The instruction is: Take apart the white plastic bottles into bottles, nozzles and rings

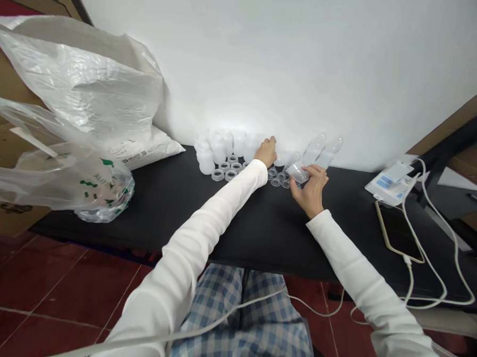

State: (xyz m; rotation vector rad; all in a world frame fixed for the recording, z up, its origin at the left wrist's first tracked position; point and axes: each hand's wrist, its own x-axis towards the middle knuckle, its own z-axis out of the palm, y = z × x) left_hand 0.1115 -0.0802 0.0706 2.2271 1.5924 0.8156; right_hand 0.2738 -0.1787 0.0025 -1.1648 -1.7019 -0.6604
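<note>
My right hand (pixel 312 189) grips a clear plastic cap (pixel 297 172), tilted, between thumb and fingers just above the black tabletop. My left hand (pixel 266 151) reaches to the back of the table beside a row of frosted white bottles (pixel 205 158). Its fingers are curled, and what they hold, if anything, is hidden. In front of the bottles lie several translucent screw rings (pixel 218 175). Smaller clear ring-like pieces (pixel 275 181) lie between my hands. Behind my right hand, tall clear rounded covers (pixel 315 148) stand near the wall.
A large white plastic sack (pixel 87 80) and a clear carrier bag (pixel 98 184) take up the left end. On the right, a phone (pixel 398 229) with a white cable (pixel 439 231) lies by a white-and-blue packet (pixel 392 182). Another cable (pixel 215 324) crosses my lap.
</note>
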